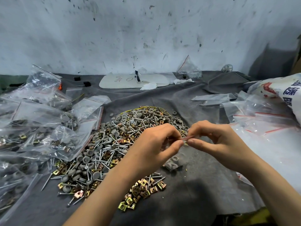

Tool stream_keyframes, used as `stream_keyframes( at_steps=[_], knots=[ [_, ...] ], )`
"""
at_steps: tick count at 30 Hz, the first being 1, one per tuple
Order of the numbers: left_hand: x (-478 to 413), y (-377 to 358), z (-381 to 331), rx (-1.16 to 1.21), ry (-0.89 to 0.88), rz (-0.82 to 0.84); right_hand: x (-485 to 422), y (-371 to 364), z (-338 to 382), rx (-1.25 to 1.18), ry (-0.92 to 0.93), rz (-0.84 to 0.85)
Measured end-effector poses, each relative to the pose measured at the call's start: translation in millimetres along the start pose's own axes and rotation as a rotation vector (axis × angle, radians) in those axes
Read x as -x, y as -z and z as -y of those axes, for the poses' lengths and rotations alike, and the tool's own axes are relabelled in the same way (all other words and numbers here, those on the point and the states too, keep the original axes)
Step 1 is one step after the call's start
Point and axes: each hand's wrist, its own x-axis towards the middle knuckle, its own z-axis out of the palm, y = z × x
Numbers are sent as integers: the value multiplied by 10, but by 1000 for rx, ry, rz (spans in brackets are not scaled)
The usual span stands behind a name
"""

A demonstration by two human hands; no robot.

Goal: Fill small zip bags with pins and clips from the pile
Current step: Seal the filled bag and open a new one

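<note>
Our left hand (156, 141) and right hand (213, 141) pinch a small clear red-striped zip bag (175, 162) above a screw-and-clip pile (110, 144)

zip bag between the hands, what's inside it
Grey caps show low in the zip bag. The left hand and right hand pinch its red-lined top and cover its upper part, so other contents cannot be seen.

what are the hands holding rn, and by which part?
One small zip bag, pinched along its red zip edge: left hand at one end, right hand at the other.
</note>
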Motion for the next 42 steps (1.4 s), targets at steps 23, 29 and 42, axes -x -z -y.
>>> stream_keyframes(
  at_steps=[23, 29, 42],
  knots=[
    [76, 81, 40, 185, 91, 20, -15, -43, -44, -30, 23, -89],
    [80, 233, 73, 340, 279, -29, -293, -179, -64, -240, -19, -196],
    [21, 1988, 1013, -258, 735, -585, -301, 499, -1680, -133, -545, -451]
  ],
)
